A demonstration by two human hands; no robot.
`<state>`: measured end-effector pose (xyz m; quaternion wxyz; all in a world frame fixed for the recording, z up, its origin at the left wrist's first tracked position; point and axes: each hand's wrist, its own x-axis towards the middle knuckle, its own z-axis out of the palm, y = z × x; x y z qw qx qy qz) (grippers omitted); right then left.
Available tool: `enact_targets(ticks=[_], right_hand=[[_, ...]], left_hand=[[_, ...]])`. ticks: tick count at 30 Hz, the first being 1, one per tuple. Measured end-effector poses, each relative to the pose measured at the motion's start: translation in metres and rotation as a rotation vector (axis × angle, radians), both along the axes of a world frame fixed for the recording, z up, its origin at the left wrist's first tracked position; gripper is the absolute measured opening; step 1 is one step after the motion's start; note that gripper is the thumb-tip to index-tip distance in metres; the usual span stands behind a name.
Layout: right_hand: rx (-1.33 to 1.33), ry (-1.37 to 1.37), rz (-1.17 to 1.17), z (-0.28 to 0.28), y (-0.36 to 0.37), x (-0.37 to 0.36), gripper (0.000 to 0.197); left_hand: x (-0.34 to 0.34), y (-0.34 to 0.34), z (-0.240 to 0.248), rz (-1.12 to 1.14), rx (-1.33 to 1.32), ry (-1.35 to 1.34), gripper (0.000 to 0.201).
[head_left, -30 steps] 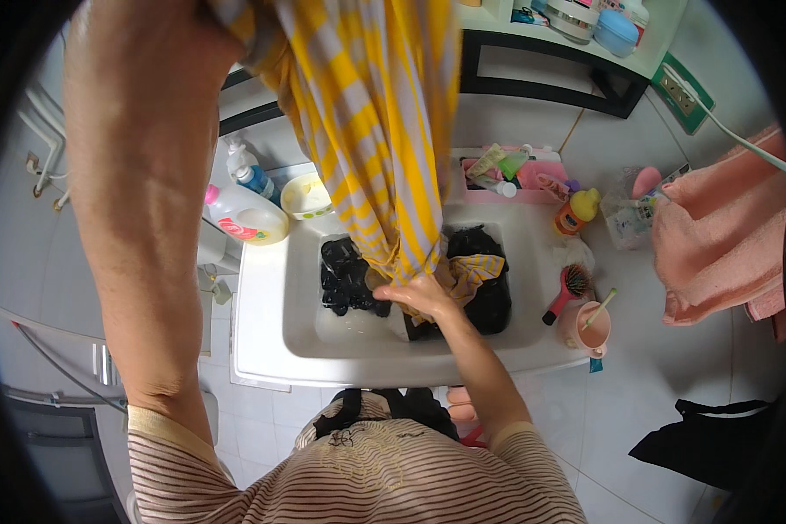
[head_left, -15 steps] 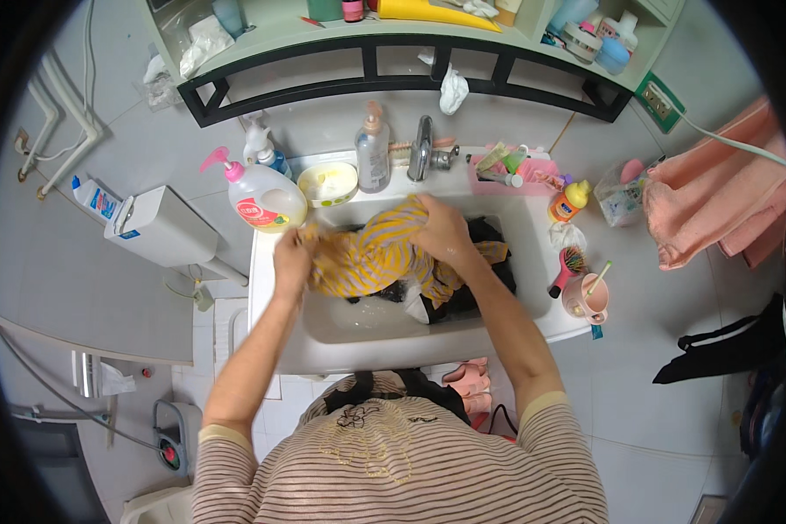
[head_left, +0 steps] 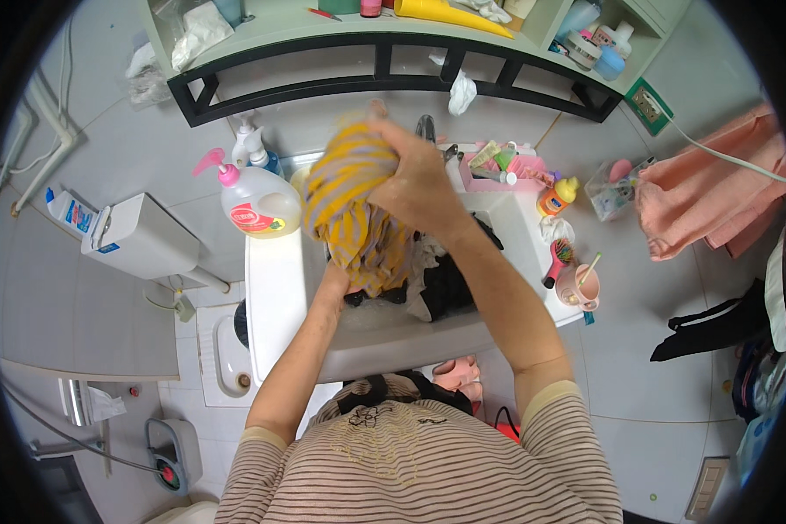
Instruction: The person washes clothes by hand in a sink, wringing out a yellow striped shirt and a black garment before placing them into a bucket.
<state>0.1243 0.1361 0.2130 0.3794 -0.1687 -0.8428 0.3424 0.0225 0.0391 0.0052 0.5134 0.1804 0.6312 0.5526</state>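
My right grip [head_left: 413, 182] clasps bunched yellow-and-grey striped cloth [head_left: 348, 196]; at seven o'clock, my left grip [head_left: 339, 277] touches it, closure hidden.

Through one wide fisheye on the wearer's head we look steeply down, over the striped shirt [head_left: 419, 463] below, onto the sink [head_left: 275, 297]; the right hand [head_left: 415, 179] is near us, the shelf [head_left: 297, 37] bending along the top.

Left hand [head_left: 339, 278] and right hand [head_left: 415, 182] hold a bunched striped cloth [head_left: 349, 205] over the sink [head_left: 275, 293]; a bottle [head_left: 266, 203] (pink-pumped) stands at its back-left corner.
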Motion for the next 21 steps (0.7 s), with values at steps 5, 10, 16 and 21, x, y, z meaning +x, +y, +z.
enact_targets(ticks=[5, 10, 16, 21], right_hand=[[-0.062, -0.435, -0.273, -0.171, 0.038, 0.020, 0.058], [-0.069, -0.812, -0.357, -0.280, 0.020, 0.037, 0.055], [-0.205, -1.181, -0.340, -0.291, 0.061, 0.008, 0.039], [-0.294, -1.153, -0.222, -0.322, 0.115, -0.001, 0.029]], left_hand=[[-0.019, -0.015, -0.108, -0.182, -0.161, 0.844, 0.077], [0.012, -0.002, -0.074, -0.485, -0.151, 1.376, 0.111], [0.018, 0.050, -0.098, -0.650, -0.265, 1.400, 0.116], [0.010, 0.089, -0.123, -0.872, -0.456, 1.339, 0.112]])
